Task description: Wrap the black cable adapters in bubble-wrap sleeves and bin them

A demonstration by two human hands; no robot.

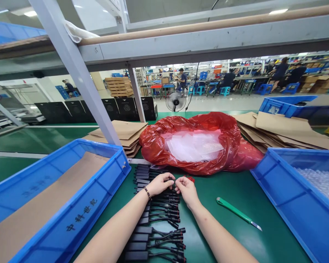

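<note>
A long row of black box-shaped modules (140,237) with short black cables lies on the green bench, the cable ends (178,241) pointing right. Over the far part of that row, my left hand (160,184) is closed in a pinch on a dark cable connector, largely hidden by the fingers. My right hand (186,190) meets it fingertip to fingertip, thumb and forefinger pressed together; whatever they pinch is too small to make out. Just behind the right hand lie small red pieces (191,179). A green-handled utility knife (234,210) rests farther right, its blade out.
Blue bins flank me: the left bin (98,215) is cardboard-lined, while the right bin (285,190) holds clear plastic pieces. A red bag (159,153) of clear plastic packets sits ahead, between cardboard stacks (126,131). A slanted metal post (79,69) rises at left.
</note>
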